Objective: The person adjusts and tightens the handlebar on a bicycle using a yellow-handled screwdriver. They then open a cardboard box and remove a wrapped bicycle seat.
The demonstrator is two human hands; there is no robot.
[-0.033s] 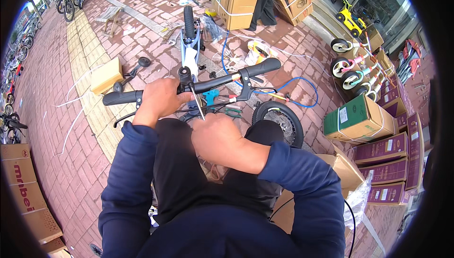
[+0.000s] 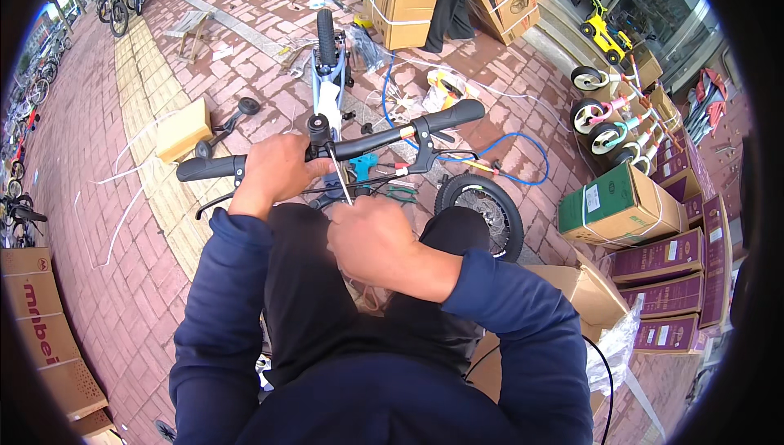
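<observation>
A black bicycle handlebar (image 2: 371, 148) lies across in front of my knees, turned slightly so its right end is farther away. My left hand (image 2: 279, 169) is wrapped round the bar just left of the stem (image 2: 319, 128), thumb toward the middle. In my closed right hand (image 2: 371, 237) is a slim silver wrench (image 2: 340, 174); its far end meets the stem area, and its near end is hidden in the fist. Beyond the stem stand a light blue bicycle frame (image 2: 321, 86) and a black tyre (image 2: 327, 37).
A loose wheel (image 2: 482, 208) lies by my right knee. On the bricks are a teal power tool (image 2: 363, 166), pliers (image 2: 401, 193), a blue hose (image 2: 535, 144) and a small carton (image 2: 184, 131). Large boxes (image 2: 406, 0), a standing person (image 2: 449, 4) and balance bikes (image 2: 608, 131) are farther off.
My right hand has shifted slightly left with the wrench, and the right forearm has come inward. The tall box and the person's leg at the top have moved slightly left.
</observation>
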